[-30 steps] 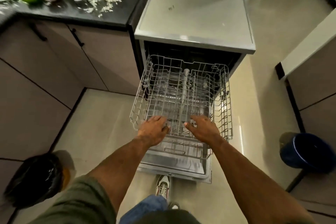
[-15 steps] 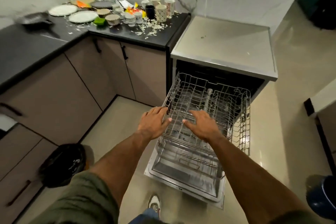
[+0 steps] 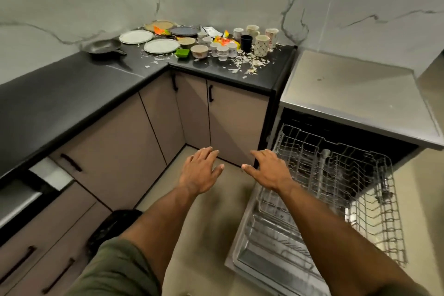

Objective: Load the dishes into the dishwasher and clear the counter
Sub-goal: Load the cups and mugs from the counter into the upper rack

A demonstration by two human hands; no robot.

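The dishwasher [image 3: 355, 94] stands open at the right, its door [image 3: 271, 255] down and an empty wire rack [image 3: 336, 175] pulled out over it. My left hand [image 3: 200, 170] and my right hand [image 3: 268, 170] hover in front of me with fingers spread, holding nothing, left of the rack's near corner. On the black corner counter [image 3: 216, 67] sit white plates [image 3: 161, 45], a dark plate [image 3: 183, 30], bowls [image 3: 199, 51], several small cups [image 3: 222, 51], mugs [image 3: 261, 45], a green dish [image 3: 181, 52] and a black frying pan [image 3: 103, 47].
Food scraps [image 3: 249, 62] and bright wrappers [image 3: 222, 41] litter the counter. Beige cabinets [image 3: 115, 151] run below it. A black bin bag [image 3: 108, 228] sits on the floor at lower left. A marble wall with sockets rises behind.
Both hands have let go of the rack's front edge and moved left, away from it. The view has swung up and left, bringing the cluttered counter into sight.
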